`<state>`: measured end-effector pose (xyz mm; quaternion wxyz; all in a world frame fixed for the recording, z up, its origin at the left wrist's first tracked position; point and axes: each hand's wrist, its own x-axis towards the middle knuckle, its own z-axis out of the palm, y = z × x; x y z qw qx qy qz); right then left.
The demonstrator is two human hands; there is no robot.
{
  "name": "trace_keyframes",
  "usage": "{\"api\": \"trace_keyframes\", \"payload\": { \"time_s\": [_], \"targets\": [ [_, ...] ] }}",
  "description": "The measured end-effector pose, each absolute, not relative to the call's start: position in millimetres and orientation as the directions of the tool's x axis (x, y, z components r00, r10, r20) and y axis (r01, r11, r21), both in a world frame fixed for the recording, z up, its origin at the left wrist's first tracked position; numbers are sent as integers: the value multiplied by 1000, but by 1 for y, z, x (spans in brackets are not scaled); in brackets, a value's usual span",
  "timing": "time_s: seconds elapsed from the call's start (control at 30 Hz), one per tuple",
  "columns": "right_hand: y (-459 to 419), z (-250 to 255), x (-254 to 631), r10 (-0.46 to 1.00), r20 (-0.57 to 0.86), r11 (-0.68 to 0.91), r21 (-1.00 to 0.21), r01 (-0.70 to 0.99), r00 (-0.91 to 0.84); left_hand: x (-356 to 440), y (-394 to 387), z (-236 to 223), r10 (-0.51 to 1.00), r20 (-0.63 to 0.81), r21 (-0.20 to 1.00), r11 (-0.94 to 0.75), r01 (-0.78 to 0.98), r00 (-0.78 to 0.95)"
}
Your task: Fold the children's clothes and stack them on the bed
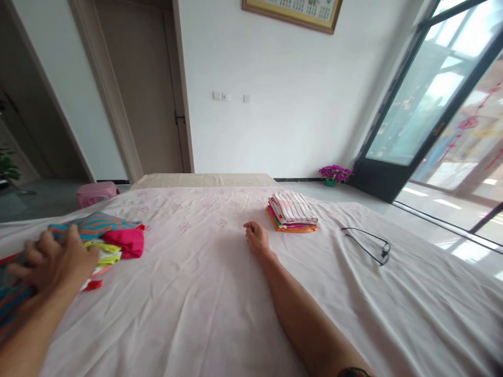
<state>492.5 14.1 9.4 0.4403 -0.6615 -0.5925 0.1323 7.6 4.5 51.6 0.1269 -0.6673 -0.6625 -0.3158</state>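
Observation:
My left hand (55, 259) lies over a heap of colourful clothes at the left, its fingers apart, bent and a little blurred. In the heap are a blue and orange striped garment (98, 225), a bright pink-red cloth (128, 242) and a yellow-green piece (104, 252). My right hand (257, 238) rests on the pale sheet (212, 293) mid-bed, fingers curled in with nothing visible in them. Just beyond it, to the right, sits a neat stack of folded clothes (293, 212), a red-and-white striped one on top and orange at the bottom.
Black-framed glasses (383, 251) lie on the sheet at the right. Past the bed's far edge stands a beige-covered surface (212, 180). A pink stool (97, 193) is on the floor at the left; purple flowers (335, 174) stand by the glass door (408, 104).

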Motion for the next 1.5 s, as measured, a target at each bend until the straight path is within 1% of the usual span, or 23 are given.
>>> {"api": "trace_keyframes", "payload": {
  "time_s": [0.03,0.07,0.1,0.17,0.23,0.37,0.5,0.6,0.67,0.77,0.9,0.93,0.97,1.0,1.03,1.07,1.1,1.13,1.17,1.23,1.3,1.4,1.5],
  "targets": [
    [13,10,492,899,345,80,-736,672,271,24,1,54,702,693,230,-4,973,-161],
    [13,11,491,897,342,68,-732,678,280,41,-2,53,657,739,195,-1,981,-147],
    [12,12,489,894,341,53,-725,687,291,58,-4,50,664,744,144,-51,988,-74],
    [10,17,487,890,342,29,-701,713,300,87,-4,35,731,675,67,-197,978,101],
    [9,24,487,890,357,28,-661,750,282,105,0,14,794,572,55,-288,956,206],
    [9,53,503,859,455,24,-492,870,234,112,6,-20,876,426,75,-283,956,226],
    [16,85,544,797,512,-162,-328,931,319,108,5,-25,879,420,73,-282,957,227],
    [25,98,575,803,426,-347,-234,908,416,111,4,-21,873,440,76,-270,960,211],
    [30,102,591,841,327,-401,-160,902,432,113,3,-19,874,444,85,-259,962,196],
    [34,109,607,888,240,-382,-88,920,392,113,2,-17,872,447,110,-276,955,201],
    [33,129,620,897,255,-356,-64,932,361,111,2,-15,872,449,143,-288,947,197],
    [32,137,622,891,274,-353,-83,932,362,111,2,-15,874,446,148,-285,947,194],
    [31,144,623,885,290,-337,-137,932,363,111,2,-14,876,443,153,-283,947,190],
    [30,152,622,881,298,-305,-237,922,368,111,2,-14,879,438,159,-281,946,188],
    [29,159,618,880,294,-249,-383,890,373,111,2,-14,881,435,168,-279,946,183],
    [28,166,612,888,278,-163,-553,817,366,112,2,-14,884,432,176,-277,944,179],
    [26,172,604,904,258,-60,-712,700,341,112,2,-13,886,428,184,-276,944,175],
    [24,176,592,921,245,39,-832,553,304,112,2,-13,889,425,191,-274,943,172],
    [23,178,579,934,245,125,-906,405,260,112,2,-13,890,423,196,-272,942,169],
    [18,175,548,944,270,233,-953,196,192,111,2,-13,893,418,207,-271,940,165],
    [13,159,516,953,262,243,-961,131,150,110,0,-12,897,410,219,-274,937,167],
    [3,115,479,980,149,121,-972,200,134,109,-2,-10,901,395,225,-286,931,181],
    [-5,72,461,978,54,-3,-962,273,199,109,-3,-6,900,395,233,-292,928,184]
  ]
}}
